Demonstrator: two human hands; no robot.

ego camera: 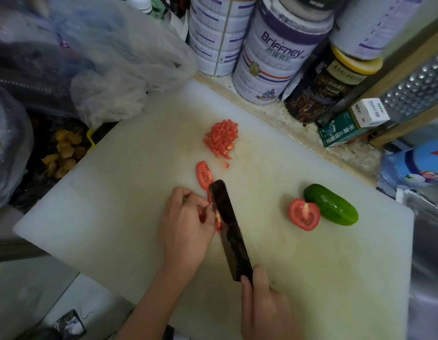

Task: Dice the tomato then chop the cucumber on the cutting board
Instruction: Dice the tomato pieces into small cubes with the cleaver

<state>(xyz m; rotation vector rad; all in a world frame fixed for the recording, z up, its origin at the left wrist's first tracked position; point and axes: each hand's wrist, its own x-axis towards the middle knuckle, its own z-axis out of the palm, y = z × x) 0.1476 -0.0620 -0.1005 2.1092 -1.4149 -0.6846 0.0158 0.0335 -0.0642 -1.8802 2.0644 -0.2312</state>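
Note:
On the white cutting board (pixel 119 217) my left hand (pixel 186 224) holds a piece of tomato (pixel 216 220) with curled fingers, most of it hidden under the hand. My right hand (pixel 264 303) grips the handle of a dark cleaver (pixel 229 229), whose blade stands against that piece. A cut tomato slice (pixel 203 174) lies just beyond the blade tip. Farther back is a heap of diced tomato (pixel 221 138). To the right lie a tomato half (pixel 304 214), cut face up, and a short green cucumber (pixel 331 204) touching it.
Several tins (pixel 274 60) and a dark jar (pixel 323 94) stand along the board's far edge, with a small green box (pixel 340 130) and a metal grater (pixel 416 87) at the right. Plastic bags (pixel 110 69) crowd the back left. A blue-labelled bottle (pixel 419 165) lies at the right.

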